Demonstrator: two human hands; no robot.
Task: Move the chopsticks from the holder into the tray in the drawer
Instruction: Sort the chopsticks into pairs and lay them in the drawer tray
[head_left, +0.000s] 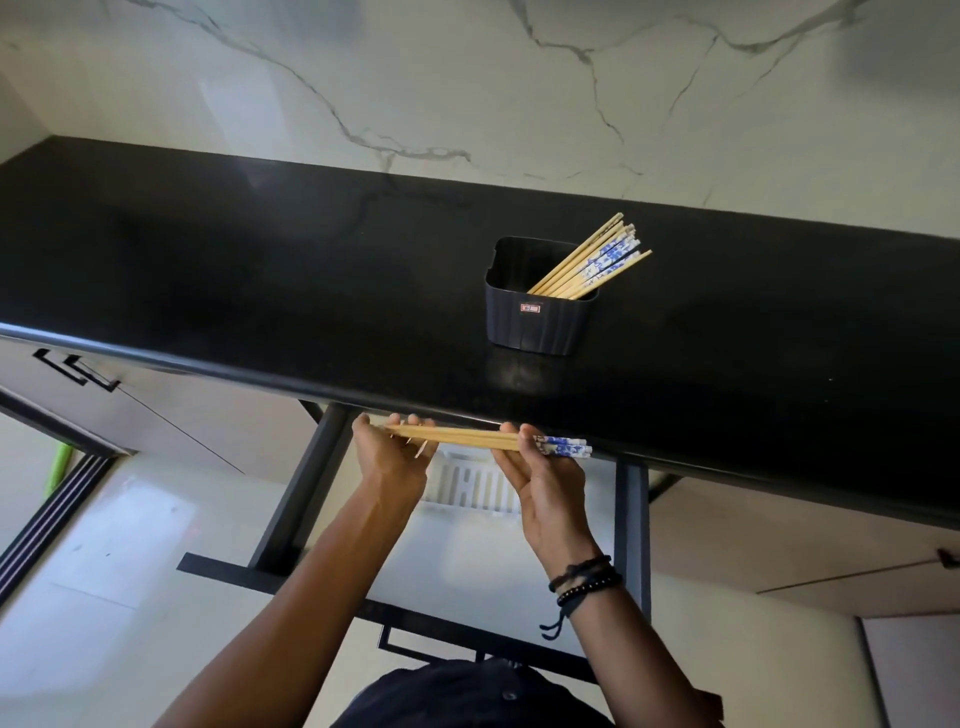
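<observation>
A chopstick bundle is held level above the white slotted tray in the open drawer; remaining chopsticks are leaned in the black holder near the worktop's front edge.

Looking like a home kitchen: black stone countertop running across mid frame, veined marble backsplash filling the top, handled cabinet fronts sitting lower left, chopstick holder standing on it.

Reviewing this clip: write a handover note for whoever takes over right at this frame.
Hands: left hand and right hand each grip one end of a bundle of chopsticks, held level above the white tray in the open drawer.
The holder on the black counter has the remaining chopsticks leaning in it.
Done: one bundle out of the holder.
Left: lay it in the tray, then move the rest.
</observation>
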